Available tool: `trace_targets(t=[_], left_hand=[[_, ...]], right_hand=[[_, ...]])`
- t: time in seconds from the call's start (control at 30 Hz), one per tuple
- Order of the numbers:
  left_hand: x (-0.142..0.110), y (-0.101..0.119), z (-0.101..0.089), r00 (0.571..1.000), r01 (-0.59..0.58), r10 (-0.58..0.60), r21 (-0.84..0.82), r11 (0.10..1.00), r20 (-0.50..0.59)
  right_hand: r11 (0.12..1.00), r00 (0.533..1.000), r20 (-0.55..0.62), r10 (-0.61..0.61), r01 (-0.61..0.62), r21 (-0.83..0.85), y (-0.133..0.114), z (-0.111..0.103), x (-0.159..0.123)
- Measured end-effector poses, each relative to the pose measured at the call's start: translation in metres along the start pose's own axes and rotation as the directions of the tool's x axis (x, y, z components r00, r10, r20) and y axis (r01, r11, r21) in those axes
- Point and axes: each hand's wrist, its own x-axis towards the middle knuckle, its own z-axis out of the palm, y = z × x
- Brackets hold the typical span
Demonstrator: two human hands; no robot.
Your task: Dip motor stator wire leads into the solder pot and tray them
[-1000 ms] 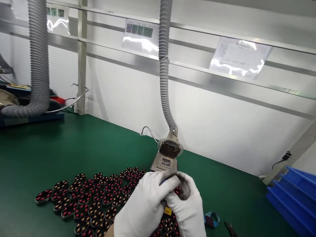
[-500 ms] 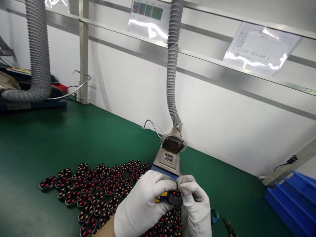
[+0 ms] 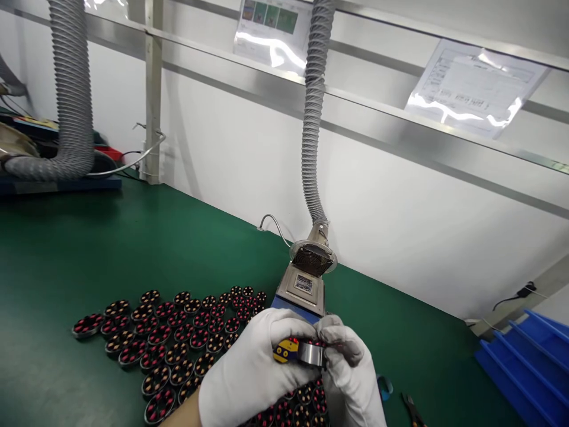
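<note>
A round ring part with a shiny metal rim is held between my two hands, both in white gloves. My left hand curls its fingers and thumb around the ring's left side. At the ring's right side, the fingertips of my right hand are pinched together; the fingers hide that part of the ring. Just behind the ring is a blue bench unit with a metal top, and its yellow panel shows red lit digits between my hands.
Many similar rings with pink or tan segments cover the green table to the left. A grey extraction hose hangs above the unit. Pliers, a blue-green loop and blue trays are at right.
The ring has tilted, so its rim now shines silver where it looked dark. More of the yellow panel and its red digits show. Both hands stay on the ring.
</note>
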Motion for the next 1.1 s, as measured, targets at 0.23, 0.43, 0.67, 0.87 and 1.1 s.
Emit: trace_targets(t=[0.23, 0.43, 0.67, 0.87, 1.1], left_hand=[[0.000, 0.007, -0.006, 0.879, -0.380, 0.477, 0.591, 0.712, -0.010], [0.002, 0.009, -0.010, 0.890, -0.301, 0.451, 0.656, 0.692, -0.066], [-0.002, -0.004, -0.003, 0.940, -0.194, 0.311, 0.526, 0.828, -0.142], [0.000, -0.003, -0.023, 0.987, -0.160, 0.154, 0.307, 0.938, 0.046], [0.005, -0.007, -0.026, 0.963, -0.007, -0.018, -0.091, 0.996, -0.268]], right_hand=[[0.980, 0.904, -0.397, -0.155, 0.089, -0.181, -0.002, 0.004, -0.010], [0.930, 0.789, -0.572, -0.223, -0.004, -0.368, -0.005, -0.006, -0.014], [0.934, 0.952, 0.032, 0.305, -0.305, 0.185, 0.018, 0.014, -0.003], [0.903, 0.944, -0.044, 0.326, -0.298, 0.310, 0.036, 0.022, -0.011], [0.866, 0.911, 0.094, 0.403, -0.412, 0.282, 0.044, 0.016, 0.000]])
